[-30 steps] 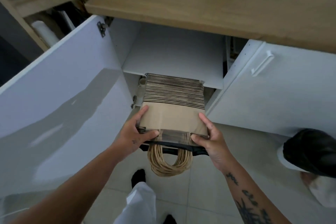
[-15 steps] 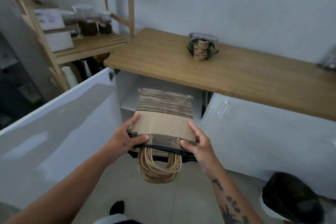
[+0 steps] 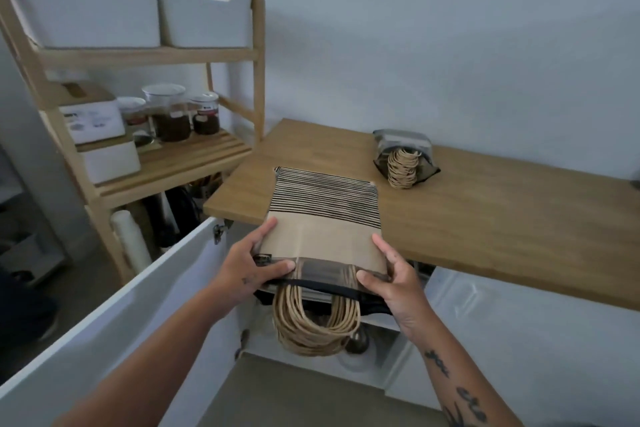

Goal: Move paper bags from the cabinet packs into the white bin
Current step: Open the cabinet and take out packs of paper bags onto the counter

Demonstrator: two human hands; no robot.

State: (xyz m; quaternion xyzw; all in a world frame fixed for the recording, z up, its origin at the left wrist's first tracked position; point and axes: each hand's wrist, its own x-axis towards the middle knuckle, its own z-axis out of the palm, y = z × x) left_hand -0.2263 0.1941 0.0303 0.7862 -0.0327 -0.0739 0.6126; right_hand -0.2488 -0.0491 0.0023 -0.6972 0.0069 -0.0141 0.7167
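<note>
I hold a pack of brown paper bags (image 3: 323, 218), black-striped at its far end, flat over the front edge of the wooden countertop (image 3: 485, 218). Its bundle of twine handles (image 3: 317, 326) hangs down from the near end, out of a dark plastic wrapper. My left hand (image 3: 249, 267) grips the pack's near left corner and my right hand (image 3: 394, 279) grips its near right corner. A second pack (image 3: 403, 159) stands upright on the countertop further back. Two white bins (image 3: 204, 12) sit on the top shelf at the upper left.
The open white cabinet door (image 3: 114, 333) juts toward me on the left. A wooden shelf unit (image 3: 166, 163) holds jars (image 3: 169, 113) and white boxes. The shut cabinet door (image 3: 519, 340) is at the right, with grey floor below.
The pack has come out of the cabinet and risen to countertop height, both hands still holding it. My view has tilted up from the cabinet interior to the shelves and wall.
</note>
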